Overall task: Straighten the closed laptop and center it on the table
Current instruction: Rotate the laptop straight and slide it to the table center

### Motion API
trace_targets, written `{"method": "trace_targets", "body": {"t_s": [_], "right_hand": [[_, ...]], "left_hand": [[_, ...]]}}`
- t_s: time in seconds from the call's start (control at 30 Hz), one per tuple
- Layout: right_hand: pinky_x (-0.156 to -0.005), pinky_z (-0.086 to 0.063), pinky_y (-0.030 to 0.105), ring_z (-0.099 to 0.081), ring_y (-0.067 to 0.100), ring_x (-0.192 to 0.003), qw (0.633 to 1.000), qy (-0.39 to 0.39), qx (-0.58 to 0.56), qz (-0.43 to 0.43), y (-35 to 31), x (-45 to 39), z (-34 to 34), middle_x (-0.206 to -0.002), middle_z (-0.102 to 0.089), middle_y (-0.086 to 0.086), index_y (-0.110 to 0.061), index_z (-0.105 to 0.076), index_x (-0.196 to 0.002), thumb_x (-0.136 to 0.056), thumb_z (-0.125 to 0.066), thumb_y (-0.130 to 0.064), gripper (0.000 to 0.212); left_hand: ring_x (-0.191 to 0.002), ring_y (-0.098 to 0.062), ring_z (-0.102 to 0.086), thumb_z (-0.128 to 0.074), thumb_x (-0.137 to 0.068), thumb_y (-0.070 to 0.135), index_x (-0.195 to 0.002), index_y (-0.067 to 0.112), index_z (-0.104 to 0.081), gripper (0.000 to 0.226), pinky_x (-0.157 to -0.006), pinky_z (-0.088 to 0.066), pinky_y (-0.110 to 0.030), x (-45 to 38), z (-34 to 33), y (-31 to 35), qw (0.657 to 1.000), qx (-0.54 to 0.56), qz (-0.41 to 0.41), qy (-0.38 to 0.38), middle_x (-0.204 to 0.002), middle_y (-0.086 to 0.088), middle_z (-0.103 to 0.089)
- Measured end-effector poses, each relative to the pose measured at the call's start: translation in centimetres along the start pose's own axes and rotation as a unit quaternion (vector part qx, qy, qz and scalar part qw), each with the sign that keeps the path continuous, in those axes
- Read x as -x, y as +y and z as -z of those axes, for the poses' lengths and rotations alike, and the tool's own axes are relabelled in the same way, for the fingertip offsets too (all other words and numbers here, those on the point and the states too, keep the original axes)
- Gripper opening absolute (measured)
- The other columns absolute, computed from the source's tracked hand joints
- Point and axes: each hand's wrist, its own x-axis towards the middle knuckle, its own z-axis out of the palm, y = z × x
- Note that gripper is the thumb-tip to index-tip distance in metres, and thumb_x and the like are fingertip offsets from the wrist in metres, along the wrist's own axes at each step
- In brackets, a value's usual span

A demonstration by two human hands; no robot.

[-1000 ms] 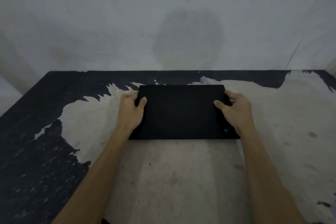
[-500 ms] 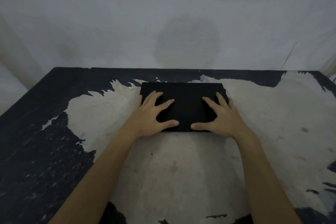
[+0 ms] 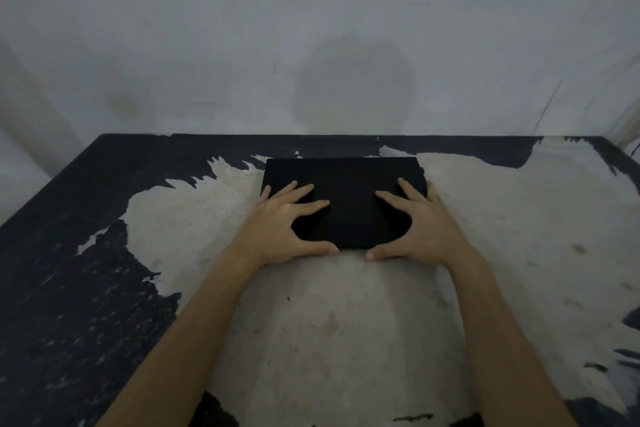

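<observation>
Lying far back on the table [image 3: 346, 322], long axis parallel to the rear edge, the laptop [image 3: 346, 198] sits under the left hand [image 3: 287, 229] and right hand [image 3: 419, 229], both spread flat, thumbs hooking its near edge.

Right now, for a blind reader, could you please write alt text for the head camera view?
Two bare hands, left hand and right hand, rest flat with fingers spread on a closed black laptop, which lies square on a worn, peeling table near a grey wall.

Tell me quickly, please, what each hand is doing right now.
Left hand: open, fingers spread flat on the closed laptop.
Right hand: open, fingers spread flat on the same lid.
</observation>
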Motion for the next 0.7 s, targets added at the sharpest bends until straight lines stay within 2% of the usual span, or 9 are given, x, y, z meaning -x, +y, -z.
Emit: {"method": "trace_targets", "body": {"t_s": [0.1,0.23,0.4,0.53,0.6,0.7], "right_hand": [[-0.124,-0.003,0.049,0.002,0.022,-0.157,0.999,0.024,0.027,0.032,0.0,-0.4,-0.2,-0.171,-0.011,-0.006,-0.048,-0.031,-0.154,-0.035,-0.062,-0.098,0.133],[-0.124,-0.003,0.049,-0.002,0.020,-0.157,0.998,0.038,0.041,0.043,0.1,-0.5,-0.3,-0.171,-0.014,-0.007,-0.049,-0.032,-0.154,-0.036,-0.055,-0.103,0.132],[-0.124,-0.003,0.050,-0.001,0.022,-0.157,0.997,0.032,0.047,0.046,-0.4,-0.3,0.1,-0.171,-0.012,-0.004,-0.047,-0.030,-0.155,-0.036,-0.054,-0.103,0.134],[-0.124,0.001,0.051,0.002,0.024,-0.157,0.999,-0.004,0.028,0.041,-1.1,-0.1,0.8,-0.171,-0.010,-0.002,-0.045,-0.029,-0.156,-0.041,-0.059,-0.099,0.130],[-0.123,-0.010,0.050,-0.011,0.024,-0.155,0.999,0.000,-0.017,0.033,-1.8,-0.1,1.2,-0.169,-0.020,-0.001,-0.043,-0.040,-0.151,-0.049,-0.060,-0.095,0.117],[-0.112,-0.035,0.039,-0.041,0.021,-0.142,0.993,0.082,-0.068,0.046,-3.1,-0.6,2.5,-0.157,-0.045,-0.001,-0.032,-0.054,-0.143,-0.071,-0.066,-0.079,0.086]], "left_hand": [[-0.158,-0.018,-0.023,-0.057,-0.067,0.091,-0.148,0.043,-0.053,0.094,-0.128,-0.014,-0.053,-0.1,0.1,-0.3,1.000,-0.006,-0.007,0.012,-0.167,0.007,-0.037],[-0.150,-0.016,-0.042,-0.068,-0.069,0.083,-0.137,0.035,-0.067,0.083,-0.120,-0.034,-0.045,0.1,-0.1,-0.4,0.998,-0.003,-0.029,0.061,-0.155,0.005,-0.056],[-0.144,-0.013,-0.049,-0.075,-0.067,0.078,-0.132,0.031,-0.072,0.081,-0.115,-0.038,-0.037,0.7,0.1,0.1,0.996,0.005,-0.030,0.086,-0.148,0.005,-0.063],[-0.138,-0.012,-0.054,-0.075,-0.070,0.076,-0.128,0.030,-0.075,0.074,-0.112,-0.042,-0.037,0.9,0.9,0.6,0.997,-0.005,-0.027,0.073,-0.145,0.006,-0.066],[-0.127,-0.010,-0.062,-0.076,-0.074,0.072,-0.117,0.030,-0.079,0.059,-0.105,-0.048,-0.032,0.9,1.5,1.0,0.995,-0.005,-0.034,0.092,-0.134,0.009,-0.072],[-0.112,-0.014,-0.070,-0.078,-0.083,0.058,-0.106,0.027,-0.081,0.039,-0.094,-0.055,-0.034,0.5,3.3,1.2,0.983,-0.018,-0.048,0.176,-0.118,0.007,-0.078]]}}
